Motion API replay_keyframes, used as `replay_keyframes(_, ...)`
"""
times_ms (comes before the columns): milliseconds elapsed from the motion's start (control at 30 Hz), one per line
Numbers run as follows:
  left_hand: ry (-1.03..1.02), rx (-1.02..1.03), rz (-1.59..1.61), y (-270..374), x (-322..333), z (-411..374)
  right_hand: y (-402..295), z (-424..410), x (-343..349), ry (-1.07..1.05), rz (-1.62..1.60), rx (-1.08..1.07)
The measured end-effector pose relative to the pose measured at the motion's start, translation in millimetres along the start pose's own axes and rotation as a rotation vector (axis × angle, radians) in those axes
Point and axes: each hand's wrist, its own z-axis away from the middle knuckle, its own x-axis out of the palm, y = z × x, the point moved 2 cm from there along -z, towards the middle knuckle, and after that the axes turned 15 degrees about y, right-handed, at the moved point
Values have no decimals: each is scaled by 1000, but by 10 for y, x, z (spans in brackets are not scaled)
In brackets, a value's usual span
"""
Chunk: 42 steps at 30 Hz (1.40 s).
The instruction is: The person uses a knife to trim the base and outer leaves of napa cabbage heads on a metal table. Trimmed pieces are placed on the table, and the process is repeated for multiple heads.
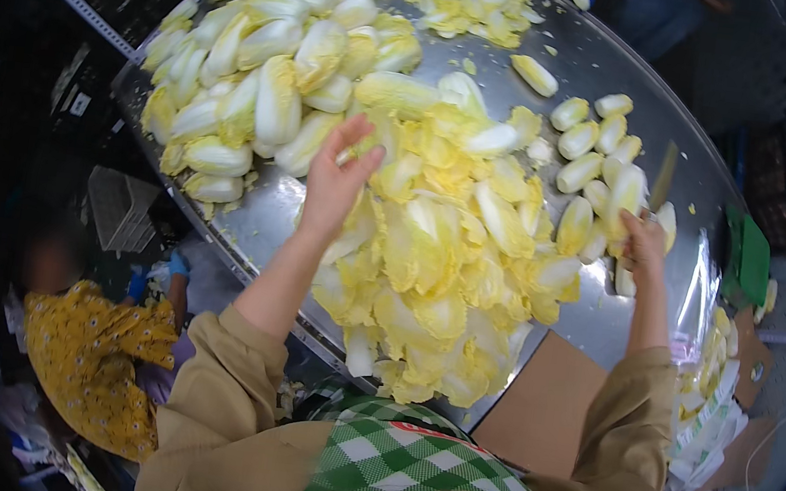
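Observation:
My left hand (339, 176) is raised with its fingers apart and nothing visible in it, between whole napa cabbages (279, 103) and a heap of loose yellow-white cabbage leaves (430, 243). To the right, my right hand (643, 247) grips a knife, its blade (664, 177) pointing away from me; most of the handle is hidden in the fingers. That hand is also at the near end of a trimmed cabbage heart (627, 193); whether it holds or only touches the heart I cannot tell. Several trimmed hearts (579, 139) lie beside it.
All this lies on a metal table (488, 66), with another leaf pile (477, 6) at the far side. A cardboard sheet (546, 404) is near my right forearm. A green bin (745, 256) stands beyond the right edge. A person in a yellow patterned top (95, 363) is at lower left.

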Motion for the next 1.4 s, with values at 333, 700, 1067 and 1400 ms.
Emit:
replay_keyframes(333, 620, 344, -1217, -350, -760, -1196, 679, -718, -576, 290, 724, -350)
replay_keyframes(700, 367, 176, -956, -917, -986, -1373, -47, 108, -175, 192, 102, -391)
replay_keyframes(1067, 396, -169, 228, -525, -690, -184, -785, 2176, 1227, -680, -216, -113)
replay_keyframes(1400, -254, -640, 1024, 195, -904, 1349, -625, 2553, 1377, -1010, -618, 430)
